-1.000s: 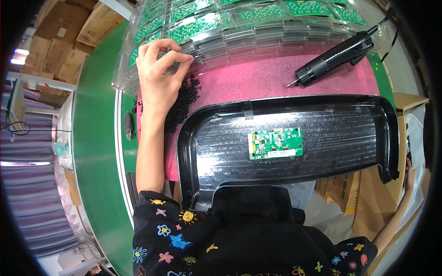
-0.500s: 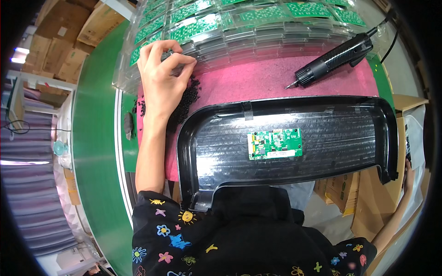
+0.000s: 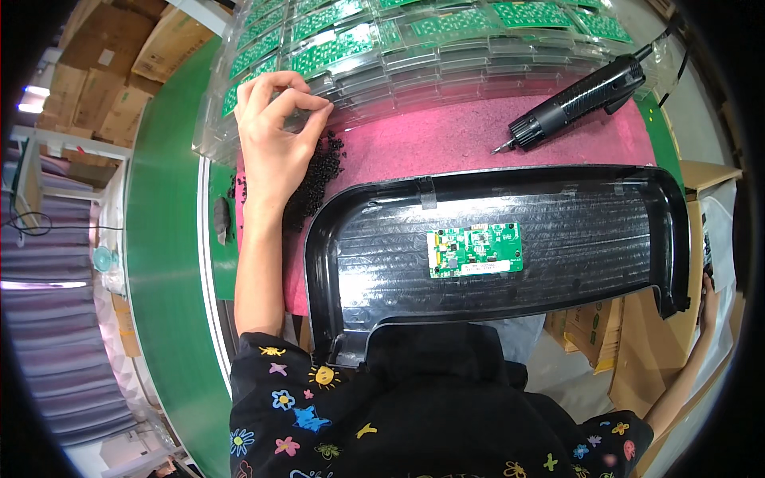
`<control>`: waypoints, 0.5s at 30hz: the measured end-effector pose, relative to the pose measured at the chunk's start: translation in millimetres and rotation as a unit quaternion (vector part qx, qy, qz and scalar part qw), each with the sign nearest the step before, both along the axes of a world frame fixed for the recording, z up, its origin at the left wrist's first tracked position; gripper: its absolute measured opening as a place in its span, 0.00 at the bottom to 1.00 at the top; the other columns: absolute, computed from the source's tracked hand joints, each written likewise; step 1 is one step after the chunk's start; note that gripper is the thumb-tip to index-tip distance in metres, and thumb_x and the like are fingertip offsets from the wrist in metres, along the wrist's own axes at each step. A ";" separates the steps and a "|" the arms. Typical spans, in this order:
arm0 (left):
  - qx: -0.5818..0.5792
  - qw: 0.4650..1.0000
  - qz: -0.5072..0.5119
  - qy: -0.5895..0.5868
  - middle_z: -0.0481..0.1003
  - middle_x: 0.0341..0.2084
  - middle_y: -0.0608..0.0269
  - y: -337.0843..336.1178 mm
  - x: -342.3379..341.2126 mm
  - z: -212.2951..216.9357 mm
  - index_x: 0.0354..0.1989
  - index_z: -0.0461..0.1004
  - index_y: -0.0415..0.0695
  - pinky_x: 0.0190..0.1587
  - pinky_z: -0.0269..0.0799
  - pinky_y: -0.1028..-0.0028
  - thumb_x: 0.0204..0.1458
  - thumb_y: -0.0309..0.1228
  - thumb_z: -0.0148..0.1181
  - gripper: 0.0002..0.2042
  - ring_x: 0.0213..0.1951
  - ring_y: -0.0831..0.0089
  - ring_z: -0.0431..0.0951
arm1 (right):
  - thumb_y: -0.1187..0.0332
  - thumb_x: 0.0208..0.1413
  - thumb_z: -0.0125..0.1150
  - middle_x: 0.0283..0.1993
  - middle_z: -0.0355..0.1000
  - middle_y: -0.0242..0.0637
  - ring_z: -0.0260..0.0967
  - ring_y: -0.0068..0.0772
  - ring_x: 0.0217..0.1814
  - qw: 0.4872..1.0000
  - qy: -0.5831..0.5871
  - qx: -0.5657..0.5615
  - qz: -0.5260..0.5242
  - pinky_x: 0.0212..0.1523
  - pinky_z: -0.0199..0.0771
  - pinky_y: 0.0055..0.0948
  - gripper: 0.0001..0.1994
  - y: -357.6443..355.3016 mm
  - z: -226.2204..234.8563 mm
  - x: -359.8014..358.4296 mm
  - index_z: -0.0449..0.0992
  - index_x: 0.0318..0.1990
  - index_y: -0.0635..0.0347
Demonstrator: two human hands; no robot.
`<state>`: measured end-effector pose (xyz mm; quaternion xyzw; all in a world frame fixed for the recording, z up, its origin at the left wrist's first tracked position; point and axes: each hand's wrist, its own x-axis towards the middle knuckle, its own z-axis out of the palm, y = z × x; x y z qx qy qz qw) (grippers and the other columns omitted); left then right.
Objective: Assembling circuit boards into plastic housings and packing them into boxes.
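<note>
My left hand point(image 3: 279, 131) is raised above a pile of tiny black parts point(image 3: 323, 169), which look like small screws. Thumb and forefinger are pinched together; whatever they hold is too small to make out. In front of me lies a curved black plastic housing point(image 3: 550, 291), its hollow side up. A green circuit board point(image 3: 478, 248) rests inside it, towards the middle. Far to the right, my right hand point(image 3: 707, 299) reaches down by a cardboard box with a pale liner, beside something dark. Its fingers are too small and partly hidden to read.
A black electric screwdriver point(image 3: 578, 103) lies on the pink mat point(image 3: 414, 147), bit pointing left, its cord running to the upper right. Stacked clear trays point(image 3: 446, 68) of green boards line the back. An open cardboard box point(image 3: 661, 358) stands at the right. A dark lump point(image 3: 221, 219) sits left.
My left hand has shifted very slightly left, still pinched. The housing, circuit board and screwdriver stay where they were, and my right arm is almost unmoved.
</note>
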<state>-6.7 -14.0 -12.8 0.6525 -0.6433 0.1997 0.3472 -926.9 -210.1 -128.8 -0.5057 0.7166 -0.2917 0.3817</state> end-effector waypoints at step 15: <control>-0.004 0.999 0.008 -0.038 0.74 0.36 0.65 1.2 -3.4 1.2 0.27 0.81 0.44 0.50 0.66 0.66 0.38 0.23 0.72 0.07 0.45 0.63 0.70 | 0.55 0.64 0.57 0.63 0.66 0.40 0.65 0.36 0.61 1.000 0.011 0.006 0.023 0.60 0.66 0.38 0.29 -4.2 -2.7 -5.2 0.62 0.66 0.63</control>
